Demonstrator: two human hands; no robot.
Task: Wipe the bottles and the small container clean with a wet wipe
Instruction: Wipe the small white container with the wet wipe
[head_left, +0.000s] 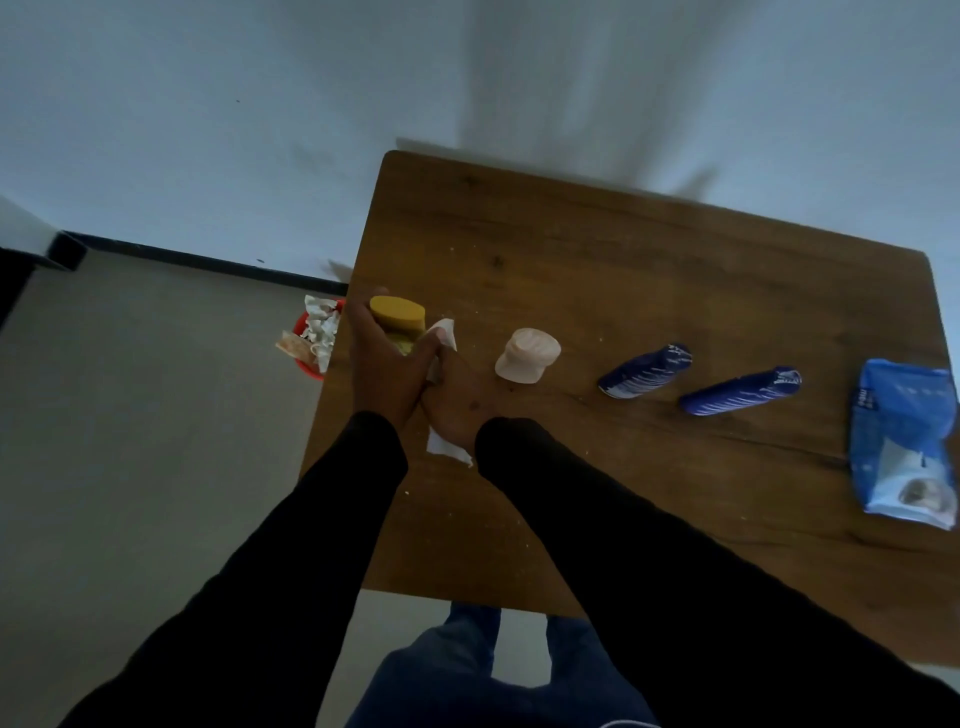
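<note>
Seen from above, two arms in black sleeves reach forward over a wooden bench (623, 270) and meet near its left edge. The left hand (382, 364) is wrapped around a bottle with a yellow cap (397, 312), its fingers curled along the far side. The right hand (457, 400) lies against the left, its fingers closed on a white wet wipe (444, 338) pressed to the bottle's side; another corner of the wipe shows below the wrist.

To the right, apart from the hands, a small pale pink container (527, 356) stands on the bench. Further right lie two dark blue bottles, the nearer one (644, 371) and the farther one (740, 397), both on their sides. A blue wipe packet (901, 441) rests at the right edge. On the floor left of the bench is a red bin (311, 340) with crumpled paper.
</note>
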